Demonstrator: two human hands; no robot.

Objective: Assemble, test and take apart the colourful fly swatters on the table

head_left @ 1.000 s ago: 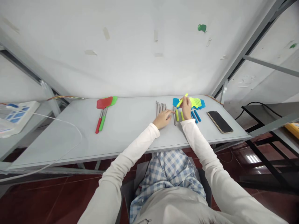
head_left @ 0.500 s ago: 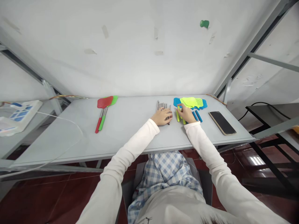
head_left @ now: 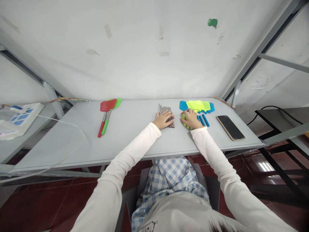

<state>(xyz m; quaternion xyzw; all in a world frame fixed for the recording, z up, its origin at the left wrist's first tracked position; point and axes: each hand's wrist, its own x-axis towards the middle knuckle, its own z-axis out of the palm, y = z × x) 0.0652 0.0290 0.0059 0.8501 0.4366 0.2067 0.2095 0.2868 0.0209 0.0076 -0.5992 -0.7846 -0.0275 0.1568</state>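
"What lies nearest us on the table [head_left: 135, 138]?"
"A phone [head_left: 231, 127], at right, set apart, presumably to leave working room. Well left, a red swatter [head_left: 108, 105] overlaps a green swatter [head_left: 117, 103], seemingly kept as a pair."
"And our hands?"
"Our left hand [head_left: 164, 120] rests with fingers spread across a row of metal rods [head_left: 165, 110], probably keeping them even. Our right hand [head_left: 191, 119] bends over yellow-green handles [head_left: 183, 116]; we cannot tell whether it grips one."
"Beside it?"
"Blue handles [head_left: 202, 120], just right, apparently grouped by colour."
"And farthest?"
"Yellow-green mesh heads [head_left: 198, 105] lying over blue heads [head_left: 183, 105], likely stacked to save space."
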